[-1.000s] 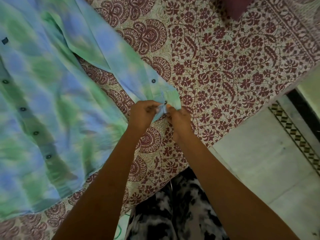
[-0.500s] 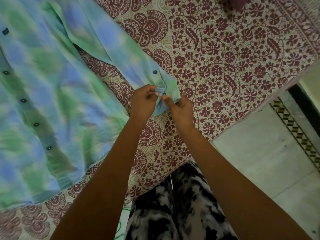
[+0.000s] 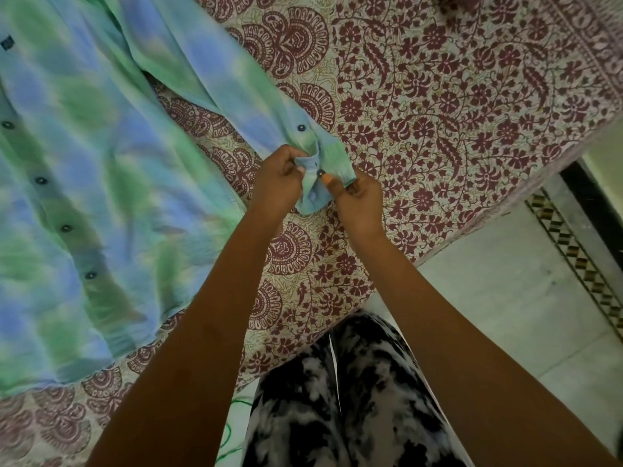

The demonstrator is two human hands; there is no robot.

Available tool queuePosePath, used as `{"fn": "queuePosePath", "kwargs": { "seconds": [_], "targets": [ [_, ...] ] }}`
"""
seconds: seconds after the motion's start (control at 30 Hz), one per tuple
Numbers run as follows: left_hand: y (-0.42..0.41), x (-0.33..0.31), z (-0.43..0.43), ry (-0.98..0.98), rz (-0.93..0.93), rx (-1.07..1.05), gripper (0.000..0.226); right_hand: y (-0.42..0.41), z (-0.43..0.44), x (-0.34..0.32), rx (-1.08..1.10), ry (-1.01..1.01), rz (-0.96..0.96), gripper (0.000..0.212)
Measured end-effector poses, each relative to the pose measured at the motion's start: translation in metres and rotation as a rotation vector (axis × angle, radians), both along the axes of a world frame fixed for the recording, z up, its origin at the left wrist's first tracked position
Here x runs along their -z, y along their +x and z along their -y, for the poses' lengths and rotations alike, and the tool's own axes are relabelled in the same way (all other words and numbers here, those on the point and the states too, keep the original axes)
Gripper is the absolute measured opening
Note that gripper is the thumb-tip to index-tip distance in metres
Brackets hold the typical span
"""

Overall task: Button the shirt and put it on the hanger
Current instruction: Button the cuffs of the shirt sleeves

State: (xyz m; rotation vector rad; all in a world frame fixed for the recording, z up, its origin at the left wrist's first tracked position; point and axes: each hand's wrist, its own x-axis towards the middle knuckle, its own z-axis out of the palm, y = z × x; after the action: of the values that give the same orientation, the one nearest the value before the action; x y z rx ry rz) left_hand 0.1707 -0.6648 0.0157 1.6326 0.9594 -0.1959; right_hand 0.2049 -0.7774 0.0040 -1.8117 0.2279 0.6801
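A blue and green tie-dye shirt [image 3: 84, 183] lies flat on the bed, its front placket closed by a row of dark buttons. One sleeve [image 3: 215, 79] stretches toward me, ending in the cuff [image 3: 333, 156]. My left hand [image 3: 276, 183] pinches one flap of the cuff. My right hand [image 3: 359, 197] pinches the other flap, its thumb tip right beside a small dark cuff button [image 3: 322, 172]. The cuff is lifted slightly off the bed between both hands. No hanger is in view.
The bed is covered by a maroon and cream floral sheet [image 3: 455, 106]; its edge runs diagonally at lower right. Beyond it lies pale tiled floor [image 3: 526, 298] with a patterned border strip [image 3: 580, 261]. My legs in black and white trousers [image 3: 337, 399] stand against the bed.
Both hands have shifted slightly on the cuff and spread its flaps apart. The cuff button now shows beside my right thumb.
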Motion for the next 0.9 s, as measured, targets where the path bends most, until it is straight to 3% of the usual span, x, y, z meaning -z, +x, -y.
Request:
{"fn": "queuePosePath", "kwargs": {
  "seconds": [0.13,0.47,0.57,0.73,0.9],
  "targets": [
    [-0.004,0.000,0.002,0.068,0.044,0.090,0.022,0.000,-0.001,0.002,-0.015,-0.029,0.048,0.018],
    [-0.002,-0.011,0.004,0.288,0.059,0.207,0.023,0.004,0.000,0.003,-0.042,-0.089,0.096,0.017],
    [0.001,-0.015,0.005,0.258,0.037,0.201,0.024,0.005,0.000,0.005,-0.100,-0.109,0.112,0.017],
    [0.006,-0.017,0.003,0.009,-0.014,0.064,0.027,0.007,-0.001,0.008,-0.060,-0.070,0.067,0.015],
    [0.002,-0.008,0.000,0.119,0.054,0.129,0.008,0.005,-0.006,0.007,-0.016,-0.031,-0.010,0.006]
  ]
}}
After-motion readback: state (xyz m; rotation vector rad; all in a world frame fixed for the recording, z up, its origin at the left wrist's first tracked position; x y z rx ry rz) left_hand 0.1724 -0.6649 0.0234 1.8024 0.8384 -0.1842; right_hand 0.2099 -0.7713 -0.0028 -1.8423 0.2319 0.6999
